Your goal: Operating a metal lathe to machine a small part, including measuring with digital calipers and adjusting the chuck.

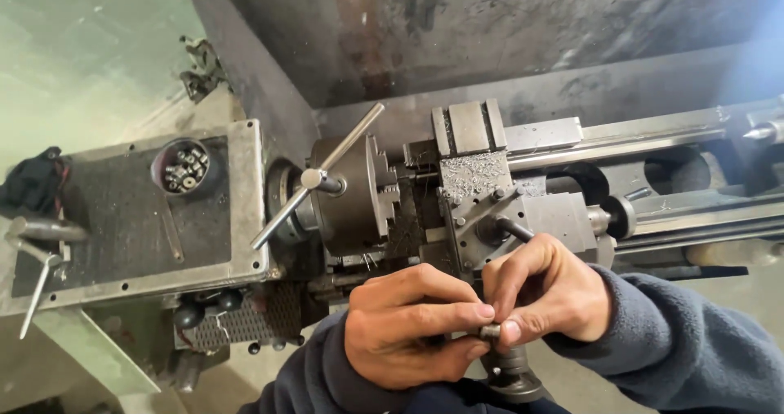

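Broadly, lathe (pixel 572 177): grey metal machine spanning the view, bed rails running off to the right.
Headstock cover (pixel 131 210): flat grey lid at left, dark mat on top, round cup of small bits (pixel 184 169) set in it.
Chuck (pixel 351 193): round, dark steel, mid-frame, with a T-handled chuck key (pixel 314 177) standing in it, bar slanting from lower left to upper right.
Tool post (pixel 478 193): blocky, just right of the chuck, dusted with metal chips, a dark lever poking out toward the hands.
Left hand (pixel 412 324): curled, thumb and forefinger closed over the top of the crank handle.
Right hand (pixel 543 296): fingers bent, tips pinching a small metal piece (pixel 490 331), touching the left hand's fingertips.
Crank handle (pixel 510 373): dark, ribbed, at the lathe's near edge, just below both hands.
Sleeves: dark blue fleece on both arms.
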